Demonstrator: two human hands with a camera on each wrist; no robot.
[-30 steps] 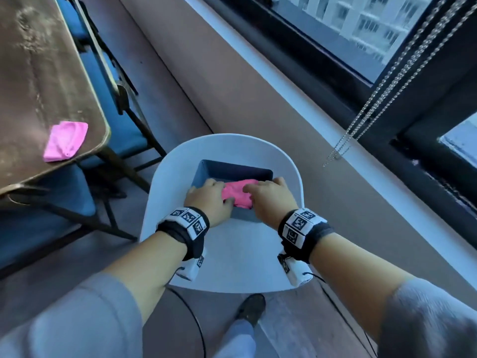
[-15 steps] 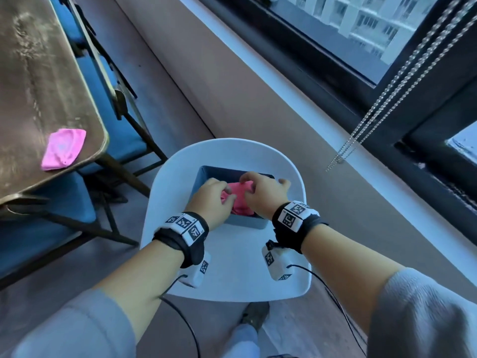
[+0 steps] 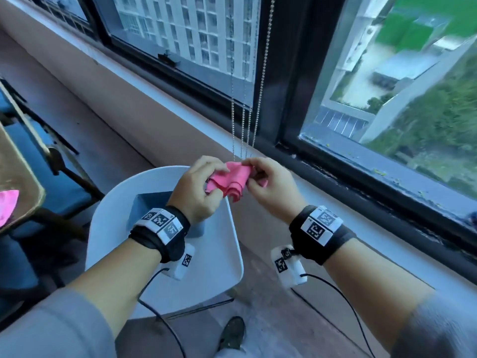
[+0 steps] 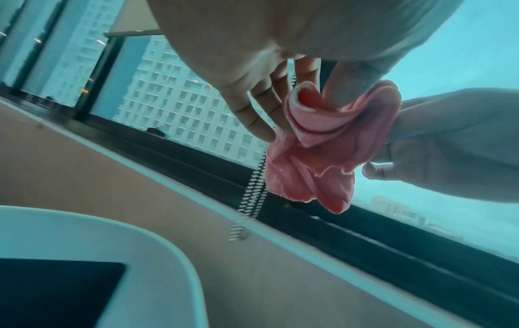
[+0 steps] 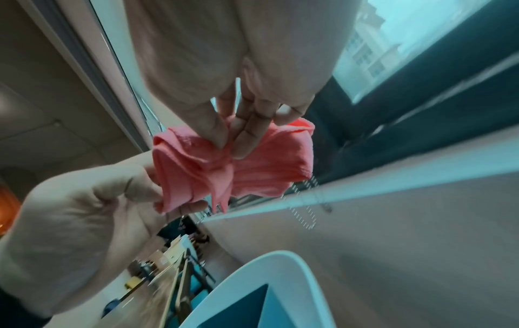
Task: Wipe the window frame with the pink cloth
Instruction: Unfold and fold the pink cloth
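While both hands pinch it, left hand [image 3: 198, 188] and right hand [image 3: 268, 187] closed on opposite ends, the cloth [image 3: 229, 182] hangs bunched above the chair [image 3: 206, 267], near the frame [image 3: 361, 177]: light, limp, best wadded in one palm.

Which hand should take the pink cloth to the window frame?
Probably the right hand: it already pinches the pink cloth and is on the side nearer the window frame. The left hand is farther away.

White chair [image 3: 206, 275] below pale sill [image 3: 144, 81]; wooden table [image 3: 15, 177] left.
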